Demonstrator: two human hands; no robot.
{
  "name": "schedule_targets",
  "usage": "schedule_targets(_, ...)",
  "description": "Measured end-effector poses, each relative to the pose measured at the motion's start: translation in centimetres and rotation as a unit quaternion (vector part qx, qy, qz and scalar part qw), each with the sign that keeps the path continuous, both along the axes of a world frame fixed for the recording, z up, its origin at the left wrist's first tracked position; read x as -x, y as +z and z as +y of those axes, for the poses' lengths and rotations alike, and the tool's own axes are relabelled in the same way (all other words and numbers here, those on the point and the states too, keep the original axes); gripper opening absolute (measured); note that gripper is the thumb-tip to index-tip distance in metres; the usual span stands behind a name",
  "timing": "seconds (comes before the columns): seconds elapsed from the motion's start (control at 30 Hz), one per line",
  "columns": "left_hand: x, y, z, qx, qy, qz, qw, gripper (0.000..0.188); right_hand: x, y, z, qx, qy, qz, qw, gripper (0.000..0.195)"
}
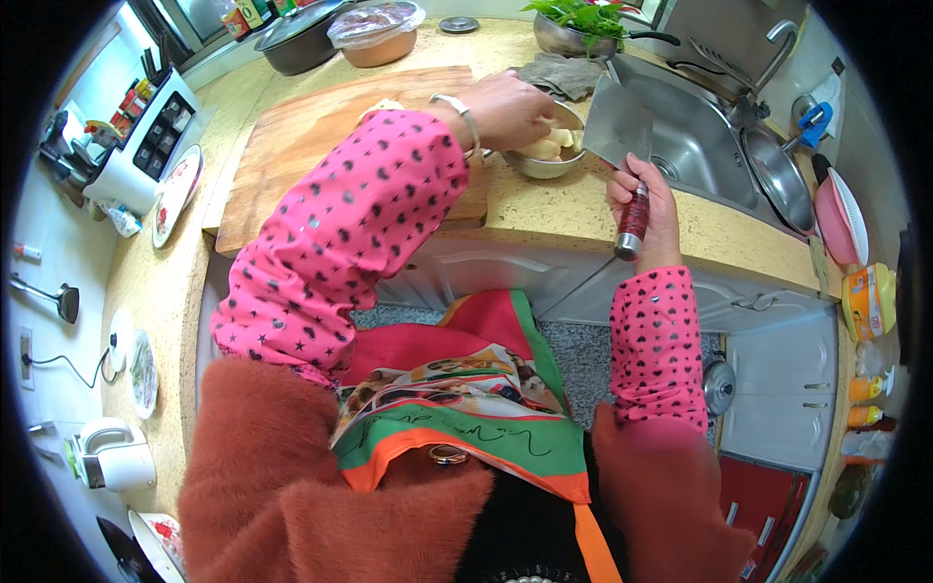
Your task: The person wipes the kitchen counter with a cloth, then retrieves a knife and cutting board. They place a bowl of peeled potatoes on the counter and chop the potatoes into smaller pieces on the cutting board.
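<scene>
My left hand (514,109), with a pale bangle at the wrist, reaches over the left rim of a metal bowl (545,169). Its fingertips point down near pale, cut pieces of food (560,142) in the bowl; whether they hold a piece is hidden. In my right hand (652,204) is the dark red handle of a cleaver (619,124), its broad blade raised between the bowl and the sink. A wooden cutting board (306,153) lies under my left forearm, with a pale piece of food (383,108) partly hidden behind the pink sleeve.
Right of the bowl is a steel sink (700,138) with a metal pan (776,175) at its right side. Behind stand a pan of leafy greens (576,33), a grey cloth (561,75), a wrapped bowl (379,44) and a dark lidded pot (299,51). The counter's front edge (729,262) runs before me.
</scene>
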State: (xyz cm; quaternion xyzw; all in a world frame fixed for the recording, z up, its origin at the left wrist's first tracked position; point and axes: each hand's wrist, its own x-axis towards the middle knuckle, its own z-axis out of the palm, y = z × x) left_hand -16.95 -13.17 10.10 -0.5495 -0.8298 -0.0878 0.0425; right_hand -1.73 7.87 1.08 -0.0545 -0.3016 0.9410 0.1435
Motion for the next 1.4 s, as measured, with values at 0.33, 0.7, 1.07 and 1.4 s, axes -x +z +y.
schedule_targets(0.33, 1.3, 1.9, 4.1, 0.221, -0.026, -0.015, 0.975, 0.034, 0.0, 0.0, 0.1, -0.041, 0.011, 0.0, 0.999, 0.014)
schedule_targets(0.7, 1.7, 1.5, 2.6, 0.0, -0.004, -0.177, 0.984, 0.033, 0.0, -0.1, 0.4, -0.029, 0.014, 0.008, 0.999, 0.015)
schedule_targets(1.07, 2.8, 1.9, -18.0, -0.183, 0.039, -0.432, 0.882, 0.03, -0.3, -0.5, 0.9, 0.003, 0.008, 0.016, 1.0, 0.016)
schedule_targets(1.4, 0.9, -5.4, -24.8, -0.237, 0.165, -0.05, 0.956, 0.023, -0.3, 7.5, -2.1, -0.174, 0.047, 0.043, 0.983, 0.012)
